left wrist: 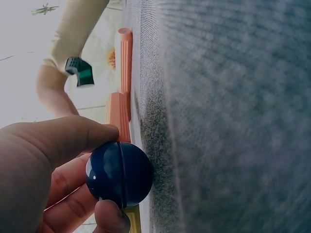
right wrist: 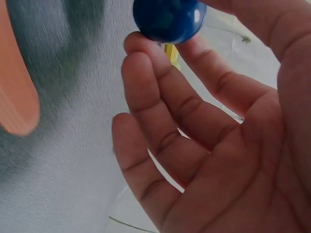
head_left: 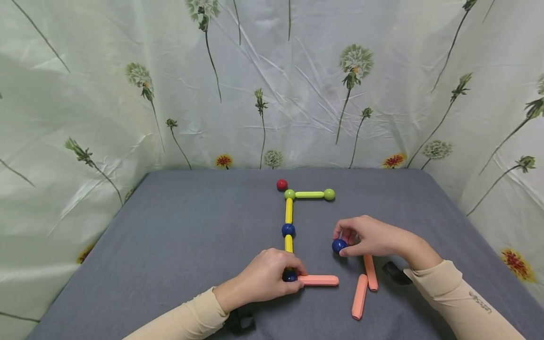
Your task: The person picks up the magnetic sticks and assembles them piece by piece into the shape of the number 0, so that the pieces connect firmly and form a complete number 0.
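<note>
While the right hand (head_left: pixel 374 236) pinched a blue ball (head_left: pixel 338 245) between thumb and fingertips just above the grey desk (head_left: pixel 178 245), the left hand (head_left: pixel 265 278) gripped a second dark blue ball (head_left: pixel 290 276) at the near corner of the frame. That corner ball sat between a yellow stick (head_left: pixel 288 243) running away from the person and an orange stick (head_left: pixel 318 280) lying to its right. Farther along the yellow line stood another blue ball (head_left: pixel 288 230), a second yellow stick (head_left: pixel 289 210), and a green ball (head_left: pixel 289 194) joined by a lime stick (head_left: pixel 309 194) to a second green ball (head_left: pixel 329 194). A red ball (head_left: pixel 282 184) lay just beyond. Two loose orange sticks (head_left: pixel 365 283) lay near the right wrist.
</note>
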The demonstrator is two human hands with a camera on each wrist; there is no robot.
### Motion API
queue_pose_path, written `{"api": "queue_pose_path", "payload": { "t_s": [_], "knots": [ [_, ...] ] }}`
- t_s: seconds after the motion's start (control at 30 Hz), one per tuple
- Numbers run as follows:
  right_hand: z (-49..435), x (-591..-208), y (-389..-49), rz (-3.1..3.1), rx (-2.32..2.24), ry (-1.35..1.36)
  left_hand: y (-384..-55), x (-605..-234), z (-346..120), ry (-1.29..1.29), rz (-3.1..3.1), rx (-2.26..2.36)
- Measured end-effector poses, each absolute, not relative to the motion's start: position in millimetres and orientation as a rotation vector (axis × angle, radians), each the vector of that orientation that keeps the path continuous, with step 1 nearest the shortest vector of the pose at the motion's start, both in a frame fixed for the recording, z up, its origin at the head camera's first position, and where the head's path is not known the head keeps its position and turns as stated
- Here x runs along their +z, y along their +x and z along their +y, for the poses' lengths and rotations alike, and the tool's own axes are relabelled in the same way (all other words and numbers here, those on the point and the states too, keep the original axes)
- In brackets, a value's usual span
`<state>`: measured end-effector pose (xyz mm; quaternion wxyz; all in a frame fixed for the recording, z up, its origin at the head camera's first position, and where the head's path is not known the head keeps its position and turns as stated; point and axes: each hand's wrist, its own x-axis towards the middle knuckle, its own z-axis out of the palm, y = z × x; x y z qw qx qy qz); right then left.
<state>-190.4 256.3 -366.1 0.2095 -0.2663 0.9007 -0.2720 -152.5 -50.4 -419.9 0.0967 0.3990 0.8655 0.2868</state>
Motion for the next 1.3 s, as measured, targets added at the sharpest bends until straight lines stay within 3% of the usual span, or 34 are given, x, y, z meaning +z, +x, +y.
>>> {"api": "queue_pose_path", "payload": {
  "t_s": [1.3],
  "knots": [
    [254.0,-387.0,-161.1,2.323,-0.894,-0.718,-151.1,-422.1,-49.4,1.191,2.584,0.86]
  ]
}}
